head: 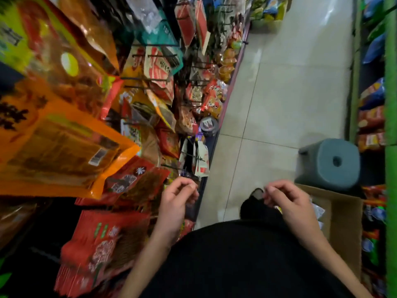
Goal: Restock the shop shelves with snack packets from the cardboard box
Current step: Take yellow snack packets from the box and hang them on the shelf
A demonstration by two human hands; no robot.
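Both hands empty — left hand and right hand with fingers loosely curled. Cardboard box at 4 o'clock, packets inside (blurred). Grey stool stands beyond it; hanging snack packets crowd 8 o'clock.

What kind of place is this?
Most likely a small snack shop aisle: snack packets hang on display hooks on one side, stocked shelves line the other, and a cardboard box sits on the floor.
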